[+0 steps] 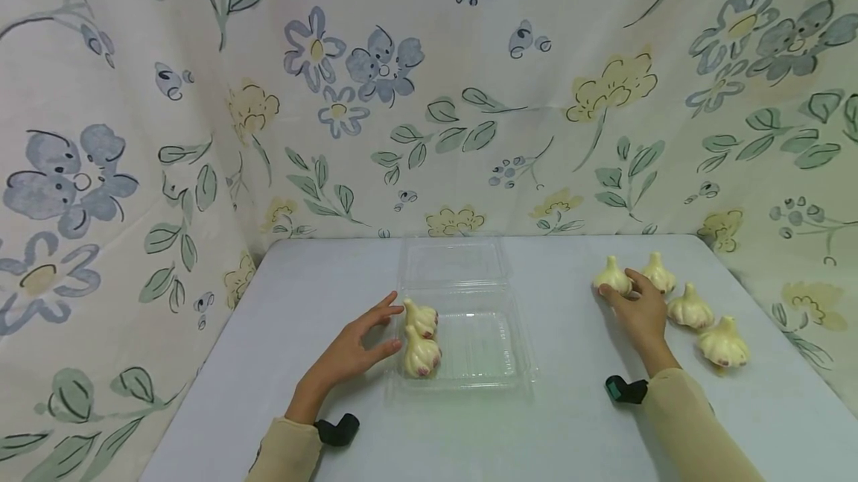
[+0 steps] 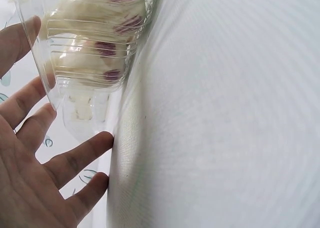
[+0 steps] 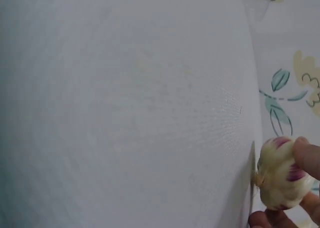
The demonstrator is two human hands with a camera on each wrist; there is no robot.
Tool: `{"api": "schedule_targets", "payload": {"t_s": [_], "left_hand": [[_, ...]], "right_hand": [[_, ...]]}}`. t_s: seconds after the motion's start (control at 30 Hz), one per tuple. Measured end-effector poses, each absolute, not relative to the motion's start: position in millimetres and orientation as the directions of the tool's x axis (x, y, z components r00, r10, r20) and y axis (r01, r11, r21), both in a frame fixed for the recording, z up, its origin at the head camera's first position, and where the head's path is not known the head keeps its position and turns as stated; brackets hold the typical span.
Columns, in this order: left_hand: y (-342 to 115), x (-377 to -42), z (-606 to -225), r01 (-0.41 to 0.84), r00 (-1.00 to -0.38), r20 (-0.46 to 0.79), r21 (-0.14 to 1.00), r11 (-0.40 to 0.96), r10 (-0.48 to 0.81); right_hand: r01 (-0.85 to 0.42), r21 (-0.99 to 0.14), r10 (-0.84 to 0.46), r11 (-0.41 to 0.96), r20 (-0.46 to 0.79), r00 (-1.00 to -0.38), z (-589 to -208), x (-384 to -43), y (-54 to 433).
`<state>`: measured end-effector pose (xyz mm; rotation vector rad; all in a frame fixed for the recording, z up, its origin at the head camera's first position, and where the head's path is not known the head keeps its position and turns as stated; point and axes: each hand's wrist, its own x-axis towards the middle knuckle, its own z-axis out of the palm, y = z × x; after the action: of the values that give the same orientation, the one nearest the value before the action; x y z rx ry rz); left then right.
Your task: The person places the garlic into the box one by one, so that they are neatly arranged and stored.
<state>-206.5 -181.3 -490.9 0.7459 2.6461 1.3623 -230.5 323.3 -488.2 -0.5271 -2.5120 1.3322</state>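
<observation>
In the head view, my right hand (image 1: 641,314) pinches a whitish garlic bulb (image 1: 611,273) at the far right of the table. The right wrist view shows this garlic bulb (image 3: 284,175) with purple streaks, my thumb on one side and fingers on the other. My left hand (image 1: 350,349) is at the left side of a clear plastic clamshell box (image 1: 479,352), its fingers spread and extended. Seen from the left wrist, fingertips touch the box's rim (image 2: 37,63). Two garlic bulbs (image 1: 422,357) lie one behind the other along the box's left side.
Several more garlic bulbs stand on the right of the white table (image 1: 570,430), among them a near one (image 1: 724,343) and a far one (image 1: 658,273), close to my right hand. The box's lid (image 1: 452,262) lies folded back, away from me. A floral curtain (image 1: 429,162) hangs behind.
</observation>
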Motion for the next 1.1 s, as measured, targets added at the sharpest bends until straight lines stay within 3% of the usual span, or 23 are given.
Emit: {"api": "schedule_targets", "payload": {"t_s": [0.4, 1.1], "left_hand": [[-182.1, -205.4, -490.5, 0.408, -0.873, 0.174, 0.774, 0.484, 0.456], [-181.9, -205.8, -491.6, 0.401, -0.876, 0.165, 0.771, 0.495, 0.453]], "right_hand": [[0.238, -0.849, 0.393, 0.471, -0.039, -0.919, -483.5, -228.4, 326.3], [0.151, -0.852, 0.323, 0.501, 0.023, -0.946, -478.5, -225.3, 306.0]]}}
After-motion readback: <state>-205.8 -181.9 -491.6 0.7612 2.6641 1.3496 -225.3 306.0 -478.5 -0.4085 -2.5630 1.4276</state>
